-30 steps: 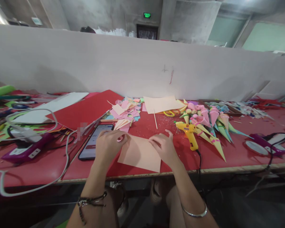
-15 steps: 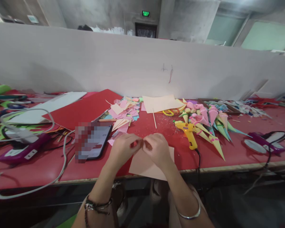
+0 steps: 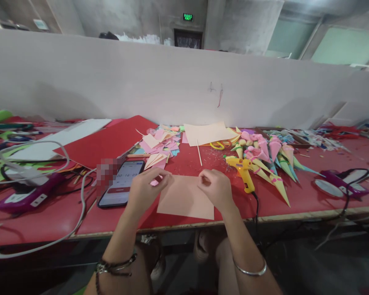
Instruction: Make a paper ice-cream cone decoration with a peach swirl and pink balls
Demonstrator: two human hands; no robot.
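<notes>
Right hand (image 3: 217,189) at paper (image 3: 186,203), bits (image 3: 279,136) in tray (image 3: 301,144)

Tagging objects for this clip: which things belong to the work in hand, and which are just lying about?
Likely in hand:
peach sheet, with the left hand and right hand at its far corners

Apparently just lying about:
yellow glue gun
cone-shaped pieces
thin stick
paper scraps
red sheet
phone, beside the left hand
</notes>
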